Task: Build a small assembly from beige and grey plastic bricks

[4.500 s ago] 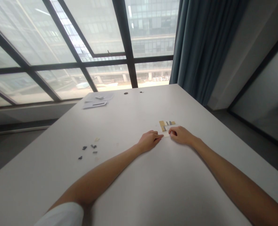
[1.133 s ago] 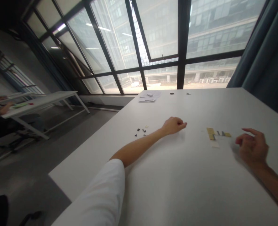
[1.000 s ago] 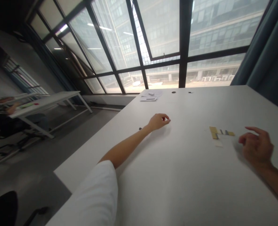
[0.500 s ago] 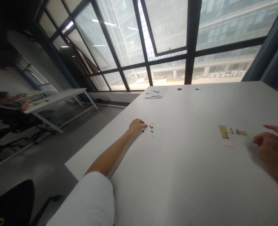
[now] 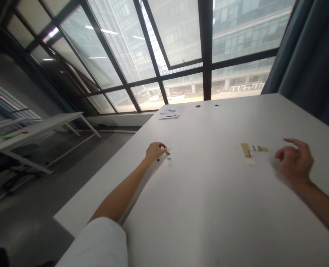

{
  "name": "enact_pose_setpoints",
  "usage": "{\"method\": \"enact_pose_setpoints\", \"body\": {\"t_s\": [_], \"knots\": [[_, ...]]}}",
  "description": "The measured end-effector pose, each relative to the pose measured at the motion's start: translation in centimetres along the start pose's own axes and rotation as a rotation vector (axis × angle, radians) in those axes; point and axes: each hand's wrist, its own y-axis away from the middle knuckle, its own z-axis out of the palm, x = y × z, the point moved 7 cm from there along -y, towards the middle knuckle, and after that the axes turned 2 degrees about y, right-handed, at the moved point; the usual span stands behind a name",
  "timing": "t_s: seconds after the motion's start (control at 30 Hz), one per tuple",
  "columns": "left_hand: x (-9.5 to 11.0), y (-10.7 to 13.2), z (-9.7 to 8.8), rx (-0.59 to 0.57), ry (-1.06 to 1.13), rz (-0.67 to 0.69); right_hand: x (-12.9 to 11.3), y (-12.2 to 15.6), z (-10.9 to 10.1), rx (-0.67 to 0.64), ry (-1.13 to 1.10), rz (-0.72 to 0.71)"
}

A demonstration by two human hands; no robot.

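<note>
My left hand [image 5: 154, 151] reaches over the table at centre left. Its thumb and index finger are drawn together at a small dark grey piece [image 5: 168, 153]; whether they grip it is too small to tell. Another dark grey piece [image 5: 169, 158] lies just nearer to me, and a dark bit [image 5: 158, 160] sits below the hand. My right hand [image 5: 296, 161] hovers at the right with its index finger stretched out and the other fingers curled, holding nothing visible. To its left lies a flat arrangement of yellow and grey pieces [image 5: 244, 149], with a pale piece [image 5: 251, 162] below.
The white table [image 5: 203, 193] fills the middle. Papers [image 5: 170, 112] lie at its far left corner, and a dark round disc [image 5: 198, 106] at the far edge. Beyond are windows and a blue curtain [image 5: 306, 66]. Another table [image 5: 42, 128] and part of a person are at the left.
The view has turned to the right, so everything sits further left. My left hand has edged closer to the small dark pieces. My right hand still hovers beside the yellow pieces.
</note>
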Motion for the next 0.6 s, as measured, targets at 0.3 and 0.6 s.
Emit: {"method": "enact_pose_setpoints", "body": {"t_s": [0.3, 0.6], "knots": [[16.6, 1.1, 1.6, 0.016, 0.188, 0.446, 1.4, -0.2, 0.4, -0.016, 0.028, -0.006], [30.8, 4.7, 6.5, -0.061, 0.298, 0.8, 0.5, 0.3, 2.3, -0.24, 0.067, -0.208]]}}
